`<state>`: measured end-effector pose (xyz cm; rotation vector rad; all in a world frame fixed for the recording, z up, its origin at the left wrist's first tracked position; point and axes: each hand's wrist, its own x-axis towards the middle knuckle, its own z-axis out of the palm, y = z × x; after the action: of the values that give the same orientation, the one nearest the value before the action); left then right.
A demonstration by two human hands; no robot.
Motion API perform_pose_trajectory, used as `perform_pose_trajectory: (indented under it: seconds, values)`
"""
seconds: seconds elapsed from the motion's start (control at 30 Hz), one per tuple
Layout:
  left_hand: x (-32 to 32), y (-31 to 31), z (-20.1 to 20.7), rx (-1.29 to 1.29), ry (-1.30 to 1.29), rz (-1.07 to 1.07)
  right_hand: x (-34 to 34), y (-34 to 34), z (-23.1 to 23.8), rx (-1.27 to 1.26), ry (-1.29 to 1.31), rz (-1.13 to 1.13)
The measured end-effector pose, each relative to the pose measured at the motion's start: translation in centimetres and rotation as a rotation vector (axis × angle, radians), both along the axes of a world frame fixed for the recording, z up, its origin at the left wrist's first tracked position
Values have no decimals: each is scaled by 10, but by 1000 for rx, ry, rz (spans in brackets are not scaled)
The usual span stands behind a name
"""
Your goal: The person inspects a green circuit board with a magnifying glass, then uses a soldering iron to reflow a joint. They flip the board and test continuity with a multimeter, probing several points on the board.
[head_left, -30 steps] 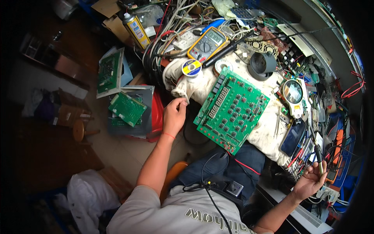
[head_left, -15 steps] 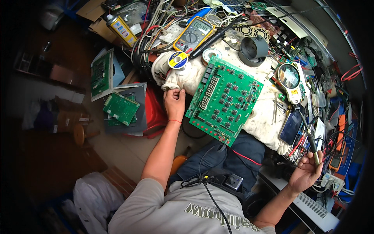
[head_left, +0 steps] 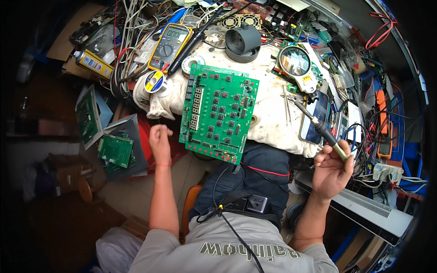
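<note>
right hand (head_left: 331, 170): fist closed round slim black-handled soldering iron (head_left: 318, 126), metal tip up | left hand (head_left: 159, 139): loosely curled, holding nothing visible, off counter's near edge | green rectangular circuit board (head_left: 218, 111): flat on crumpled white cloth (head_left: 273, 113), overhanging near edge

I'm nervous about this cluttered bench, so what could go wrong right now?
The right hand holds a soldering iron with its tip over a phone and close to loose cables; if hot, it could scorch them. The green circuit board overhangs the cloth's edge and might slide onto the lap.
</note>
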<state>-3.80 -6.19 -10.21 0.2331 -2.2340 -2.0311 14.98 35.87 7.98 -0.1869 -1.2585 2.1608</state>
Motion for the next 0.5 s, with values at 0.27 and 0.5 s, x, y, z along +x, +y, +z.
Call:
perform_pose_trajectory:
  seconds: [0.27,0.5]
  values:
    - [113,-42,18,-189,-234,-74,-8,-11,4,14,38,19]
    - [147,1,110,-285,-71,-479,-19,-39,19,205,73,39]
